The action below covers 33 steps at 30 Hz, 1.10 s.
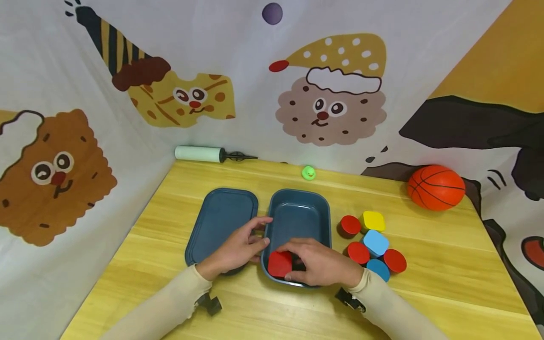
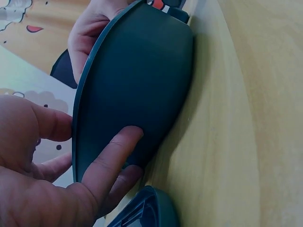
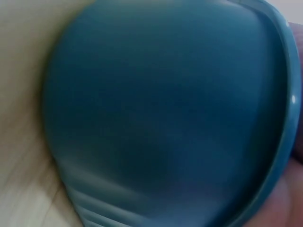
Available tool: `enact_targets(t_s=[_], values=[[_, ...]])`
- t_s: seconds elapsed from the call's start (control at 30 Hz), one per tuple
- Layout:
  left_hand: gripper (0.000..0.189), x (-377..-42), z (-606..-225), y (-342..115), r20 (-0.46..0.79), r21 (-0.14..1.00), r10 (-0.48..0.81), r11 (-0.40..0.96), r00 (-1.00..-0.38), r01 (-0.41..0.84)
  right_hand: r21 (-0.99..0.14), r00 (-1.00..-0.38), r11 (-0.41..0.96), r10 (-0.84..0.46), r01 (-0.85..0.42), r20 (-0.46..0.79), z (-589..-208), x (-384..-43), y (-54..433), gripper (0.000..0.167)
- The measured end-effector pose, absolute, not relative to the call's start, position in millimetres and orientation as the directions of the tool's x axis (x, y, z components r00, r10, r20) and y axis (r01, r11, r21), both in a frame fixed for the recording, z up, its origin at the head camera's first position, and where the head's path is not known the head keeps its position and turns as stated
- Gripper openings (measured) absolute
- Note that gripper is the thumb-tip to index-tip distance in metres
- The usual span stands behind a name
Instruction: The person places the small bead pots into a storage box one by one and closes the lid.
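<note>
A deep blue-grey plastic box (image 1: pixel 299 219) stands open on the table. At its near left corner sits a red block (image 1: pixel 279 264), pinched between the thumb and fingers of my right hand (image 1: pixel 320 262). My left hand (image 1: pixel 238 245) is at the box's left side. In the left wrist view, some of its fingers (image 2: pixel 111 163) lie fairly straight against the outer wall, others at the rim. Most of the right wrist view is the box's outer wall (image 3: pixel 151 104), with a little of the hand at the edge. To the left lies the matching lid (image 1: pixel 221 217), partly under my left hand.
Right of the box is a group of blocks: red (image 1: pixel 350 226), yellow (image 1: pixel 373 221), light blue (image 1: pixel 376 242) and darker blue (image 1: pixel 377 270). A basketball (image 1: pixel 436 187) sits at the back right. A green rubber duck (image 1: pixel 308 173) and a white hand pump (image 1: pixel 199 153) lie along the back edge.
</note>
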<state>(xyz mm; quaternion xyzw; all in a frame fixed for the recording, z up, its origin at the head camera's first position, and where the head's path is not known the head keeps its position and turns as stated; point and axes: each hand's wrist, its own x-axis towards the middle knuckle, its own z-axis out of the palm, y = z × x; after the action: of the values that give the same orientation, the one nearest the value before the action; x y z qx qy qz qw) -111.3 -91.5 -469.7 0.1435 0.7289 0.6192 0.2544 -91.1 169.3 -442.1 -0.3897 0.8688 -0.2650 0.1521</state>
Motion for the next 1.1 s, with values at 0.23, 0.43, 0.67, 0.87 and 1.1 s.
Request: enact_targets(t_s=[0.23,0.43,0.67,0.87,1.1], values=[[0.057,-111.8,-471.2,-91.7,-0.188,0.976,0.527,0.193,-0.829,-0.099,-0.658,-0.666,0.530,-0.744,-0.534,-0.059,-438.7,-89.9,171.2,0.051],[0.058,-111.0,-471.7,-91.5,-0.192,0.977,0.534,0.183,-0.823,-0.110,-0.696,-0.689,0.499,-0.725,-0.517,-0.008,-435.0,-89.0,177.6,0.052],[0.058,-111.3,-469.2,-89.8,-0.190,0.978,0.529,0.177,-0.827,-0.112,-0.696,-0.740,0.481,-0.663,-0.533,0.108,-423.6,-91.1,197.7,0.048],[0.058,-110.8,-468.4,-88.5,-0.193,0.977,0.525,0.178,-0.829,-0.115,-0.664,-0.805,0.530,-0.561,-0.528,0.192,-413.3,-90.2,223.6,0.048],[0.058,-110.7,-469.3,-88.5,-0.189,0.979,0.528,0.162,-0.828,-0.120,-0.613,-0.870,0.628,-0.434,-0.479,0.234,-410.6,-89.1,263.1,0.042]])
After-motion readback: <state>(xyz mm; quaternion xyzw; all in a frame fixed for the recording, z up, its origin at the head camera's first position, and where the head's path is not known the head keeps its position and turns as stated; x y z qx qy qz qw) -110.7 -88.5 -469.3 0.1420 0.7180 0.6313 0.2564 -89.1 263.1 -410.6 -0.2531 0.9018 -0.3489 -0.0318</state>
